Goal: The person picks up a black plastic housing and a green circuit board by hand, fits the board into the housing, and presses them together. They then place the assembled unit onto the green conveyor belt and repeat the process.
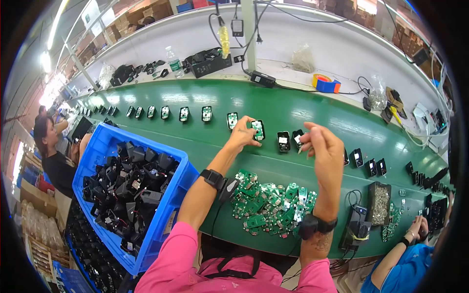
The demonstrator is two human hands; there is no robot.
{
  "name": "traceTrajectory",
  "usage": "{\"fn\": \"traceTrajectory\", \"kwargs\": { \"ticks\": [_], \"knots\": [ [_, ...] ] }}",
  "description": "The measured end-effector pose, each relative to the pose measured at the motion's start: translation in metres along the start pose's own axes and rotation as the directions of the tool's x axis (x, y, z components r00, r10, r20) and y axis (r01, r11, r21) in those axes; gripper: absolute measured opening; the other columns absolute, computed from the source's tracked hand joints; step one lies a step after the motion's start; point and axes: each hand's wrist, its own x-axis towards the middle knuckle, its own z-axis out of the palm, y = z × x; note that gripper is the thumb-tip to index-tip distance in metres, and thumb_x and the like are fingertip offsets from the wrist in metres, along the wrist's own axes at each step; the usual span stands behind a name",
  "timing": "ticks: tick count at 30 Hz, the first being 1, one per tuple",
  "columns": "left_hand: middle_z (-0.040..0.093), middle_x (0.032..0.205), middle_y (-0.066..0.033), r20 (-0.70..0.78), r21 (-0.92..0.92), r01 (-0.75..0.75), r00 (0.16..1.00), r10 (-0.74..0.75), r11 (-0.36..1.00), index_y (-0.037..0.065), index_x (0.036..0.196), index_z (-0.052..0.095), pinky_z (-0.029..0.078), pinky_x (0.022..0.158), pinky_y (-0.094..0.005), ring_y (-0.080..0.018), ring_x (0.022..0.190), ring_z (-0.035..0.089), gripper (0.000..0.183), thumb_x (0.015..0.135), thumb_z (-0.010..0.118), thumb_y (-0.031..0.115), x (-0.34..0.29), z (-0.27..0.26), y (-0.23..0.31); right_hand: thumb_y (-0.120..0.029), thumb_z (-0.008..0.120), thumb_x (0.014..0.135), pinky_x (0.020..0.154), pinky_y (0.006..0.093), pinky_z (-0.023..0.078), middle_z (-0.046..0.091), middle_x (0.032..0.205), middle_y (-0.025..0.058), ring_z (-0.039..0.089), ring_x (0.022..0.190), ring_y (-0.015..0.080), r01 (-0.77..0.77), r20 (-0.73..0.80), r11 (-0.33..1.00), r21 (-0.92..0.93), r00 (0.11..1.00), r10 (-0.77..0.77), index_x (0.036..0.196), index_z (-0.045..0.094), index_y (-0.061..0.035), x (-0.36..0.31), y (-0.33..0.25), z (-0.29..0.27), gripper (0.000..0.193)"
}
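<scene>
My left hand point(241, 135) grips a small black housing with a green circuit board point(258, 129) in it, on the green bench. Just left of it stands another housing with a board point(232, 120). My right hand point(323, 145) is raised over the bench, its fingers pinched together; what they hold, if anything, I cannot make out. Beside those fingertips sits a black housing point(297, 137) with a white part inside, and a similar housing point(283, 141) stands between my hands. A pile of loose green circuit boards point(266, 205) lies between my forearms.
A blue crate point(183, 171) full of black housings stands at the left. Rows of housings point(184, 114) run along the bench point(161, 95) to both sides. A tray of small parts point(379, 205) is at the right. Co-workers sit left point(56, 156) and right point(408, 263).
</scene>
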Motion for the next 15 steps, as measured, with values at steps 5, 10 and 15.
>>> {"fn": "traceTrajectory", "kwargs": {
  "ticks": [5, 10, 15],
  "knots": [
    [0.061, 0.107, -0.0233, 0.076, -0.302, 0.280, 0.960, -0.270, 0.911, -0.009, 0.117, 0.048, 0.065, 0.070, -0.0383, -0.0377, 0.094, 0.069, 0.028, 0.089, 0.048, -0.008, 0.035, 0.003, 0.007, -0.029, 0.049, 0.102, 0.078, 0.0331, 0.049, 0.066, 0.105, 0.0141, 0.063, 0.090, 0.0191, 0.242, 0.050, 0.779, 0.579, 0.943, -0.330, 0.129, 0.057, 0.0040, -0.071, -0.078, -0.030, 0.043],
    [0.059, 0.117, -0.0343, 0.447, -0.565, 0.510, 0.850, -0.279, 0.649, -0.014, 0.121, 0.048, 0.064, 0.063, -0.0248, -0.0264, 0.079, 0.072, 0.030, 0.096, 0.047, 0.003, 0.037, -0.033, 0.025, -0.050, 0.018, 0.107, 0.072, 0.0484, 0.056, 0.069, 0.120, -0.0031, 0.072, 0.092, 0.0198, -0.022, 0.137, 0.145, 0.989, 0.477, -0.868, 0.132, 0.061, -0.0408, -0.082, -0.072, -0.061, 0.050],
    [0.059, 0.116, -0.0342, 0.402, -0.592, 0.471, 0.876, -0.266, 0.654, -0.013, 0.122, 0.047, 0.064, 0.060, -0.0239, -0.0241, 0.072, 0.071, 0.032, 0.096, 0.050, 0.006, 0.013, -0.021, 0.042, -0.039, 0.035, 0.102, 0.068, 0.0397, 0.054, 0.070, 0.110, 0.0032, 0.070, 0.085, 0.0187, 0.131, 0.062, 0.170, 0.977, 0.589, -0.806, 0.127, 0.062, -0.0225, -0.078, -0.072, -0.083, 0.040]
  ]
}}
